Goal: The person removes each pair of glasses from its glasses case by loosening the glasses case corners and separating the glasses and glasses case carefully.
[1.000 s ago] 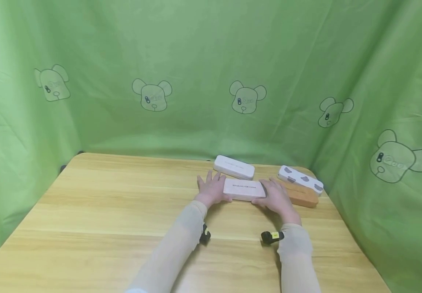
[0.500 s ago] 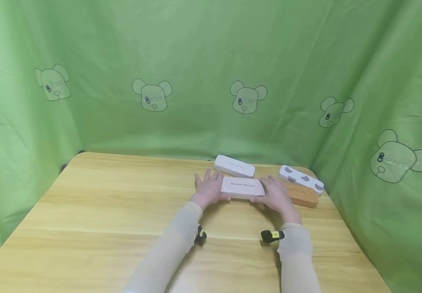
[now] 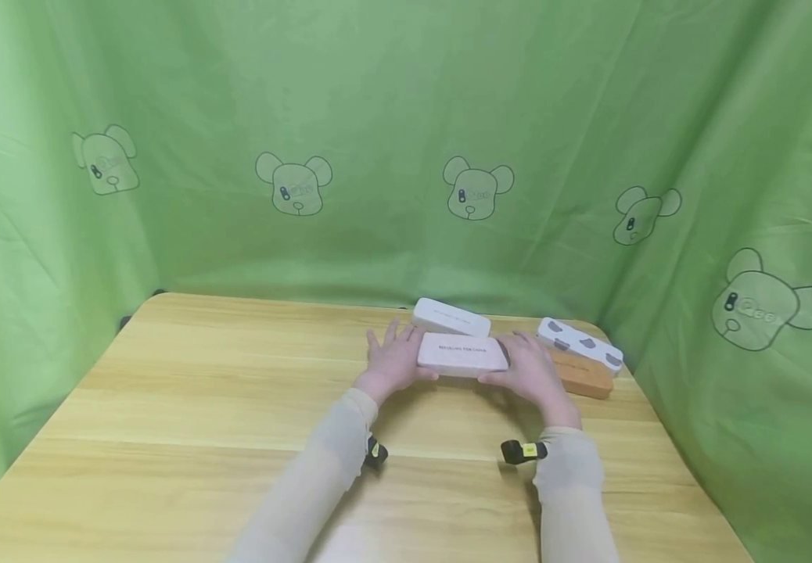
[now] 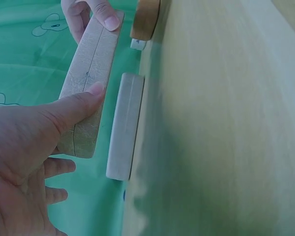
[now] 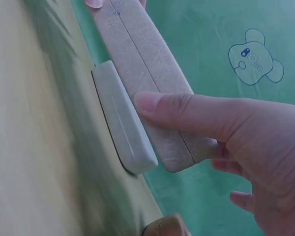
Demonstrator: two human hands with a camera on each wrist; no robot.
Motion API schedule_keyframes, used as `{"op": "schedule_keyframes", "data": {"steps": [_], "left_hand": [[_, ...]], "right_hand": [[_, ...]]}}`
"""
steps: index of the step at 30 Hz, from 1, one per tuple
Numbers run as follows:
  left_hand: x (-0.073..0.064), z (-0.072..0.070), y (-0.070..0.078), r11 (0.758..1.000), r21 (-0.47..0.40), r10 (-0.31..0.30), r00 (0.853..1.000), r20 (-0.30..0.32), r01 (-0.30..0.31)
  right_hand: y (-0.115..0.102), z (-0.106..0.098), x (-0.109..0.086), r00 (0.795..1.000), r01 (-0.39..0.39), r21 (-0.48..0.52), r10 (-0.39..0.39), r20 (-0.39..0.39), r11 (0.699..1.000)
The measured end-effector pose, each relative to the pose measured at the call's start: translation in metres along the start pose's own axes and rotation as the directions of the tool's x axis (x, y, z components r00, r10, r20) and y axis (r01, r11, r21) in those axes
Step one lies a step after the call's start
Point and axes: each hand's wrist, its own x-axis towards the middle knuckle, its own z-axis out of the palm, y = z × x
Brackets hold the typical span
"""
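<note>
A pale pinkish glasses case (image 3: 462, 356) with dark lettering on its lid is held level between both hands, raised off the table in the wrist views. My left hand (image 3: 393, 361) grips its left end, thumb along the near side (image 4: 86, 105) and the other fingers spread beyond. At the opposite end, my right hand (image 3: 529, 371) pinches the case, its thumb (image 5: 162, 105) pressed across the seam. Just behind lies a white glasses case (image 3: 451, 317), partly covered by the held one in the head view. The lid seam is closed.
Right of the right hand, an orange-brown case (image 3: 582, 375) lies against a white case with grey patches (image 3: 580, 344). All rest on the wooden table (image 3: 237, 375) near its back right corner. A green curtain (image 3: 378, 94) with bear faces hangs behind and at the sides.
The pinkish case has shifted slightly left and up in the head view, carried by both hands. My left forearm has moved left. The other cases stay put.
</note>
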Motion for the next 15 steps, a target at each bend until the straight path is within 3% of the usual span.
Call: {"op": "schedule_keyframes", "data": {"steps": [15], "left_hand": [[-0.011,-0.021,-0.013,1.000,-0.012,0.018,0.999,-0.051,-0.018]], "right_hand": [[-0.021,-0.008,0.003,0.999,0.020,-0.037,-0.022,-0.047,0.999]]}}
